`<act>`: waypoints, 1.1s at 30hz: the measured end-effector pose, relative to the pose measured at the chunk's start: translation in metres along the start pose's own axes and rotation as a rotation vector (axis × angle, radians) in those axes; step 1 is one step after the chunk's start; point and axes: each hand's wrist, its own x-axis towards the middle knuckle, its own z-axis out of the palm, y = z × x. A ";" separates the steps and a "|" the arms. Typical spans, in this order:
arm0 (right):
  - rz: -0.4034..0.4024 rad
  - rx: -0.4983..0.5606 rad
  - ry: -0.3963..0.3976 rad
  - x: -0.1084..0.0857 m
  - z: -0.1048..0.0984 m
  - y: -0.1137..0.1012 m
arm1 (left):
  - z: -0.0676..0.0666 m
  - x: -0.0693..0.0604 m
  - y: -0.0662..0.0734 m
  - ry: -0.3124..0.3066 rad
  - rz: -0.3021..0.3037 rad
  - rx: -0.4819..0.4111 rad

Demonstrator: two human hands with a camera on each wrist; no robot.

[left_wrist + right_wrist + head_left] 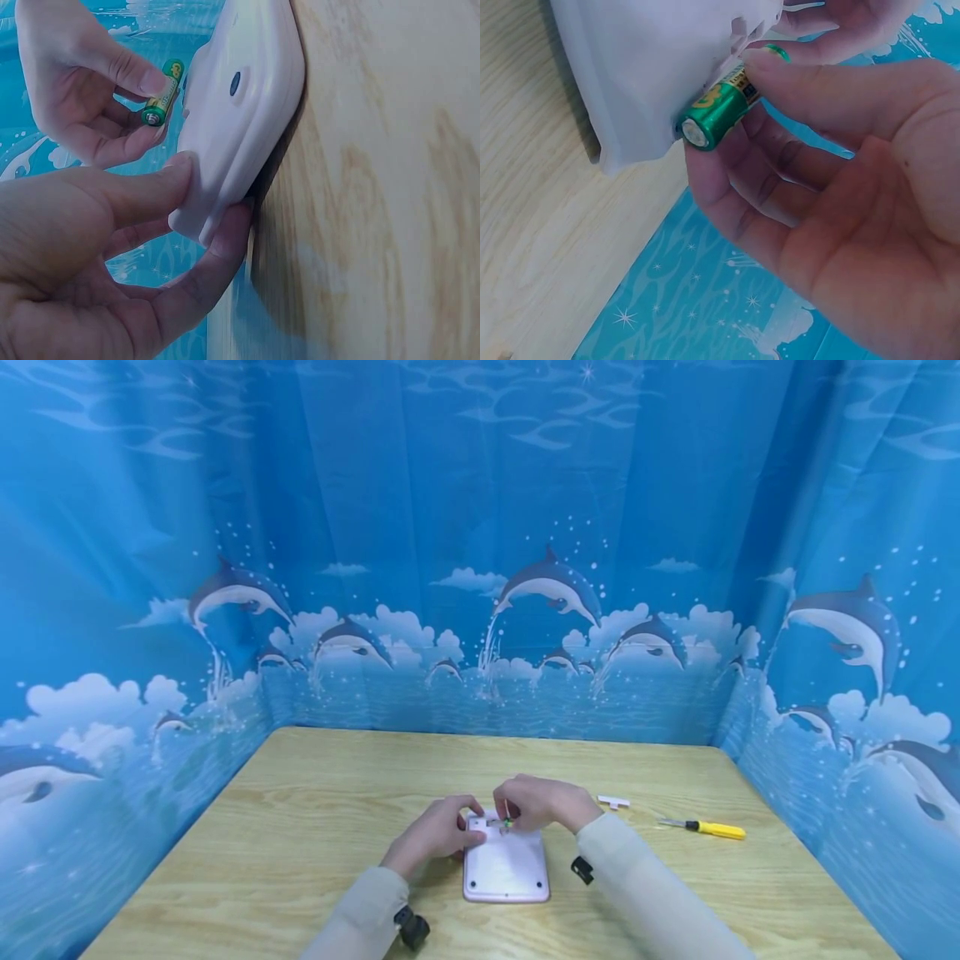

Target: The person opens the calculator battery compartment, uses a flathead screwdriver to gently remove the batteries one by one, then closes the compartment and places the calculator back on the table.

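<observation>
A flat, pale pinkish-white device with rounded corners [506, 864], perhaps a calculator, lies on the table with its back face up and a recess near its far end. My left hand [433, 833] holds its far left part, thumb on the back face and fingers beneath the edge, as the left wrist view shows. Above the recess, my right hand [538, 802] pinches a green battery [720, 109] between thumb and fingers. In the right wrist view the battery sits close against the device's edge; whether it touches I cannot tell.
A small white cover piece with a tab [613, 802] lies to the right of my right hand. Farther right is a screwdriver with a yellow handle [716, 830]. The wooden table [322, 785] is bordered by blue dolphin-print curtains [450, 527].
</observation>
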 end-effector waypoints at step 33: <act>0.066 -0.009 0.002 -0.015 -0.001 0.021 | 0.001 -0.001 0.000 0.006 -0.018 -0.024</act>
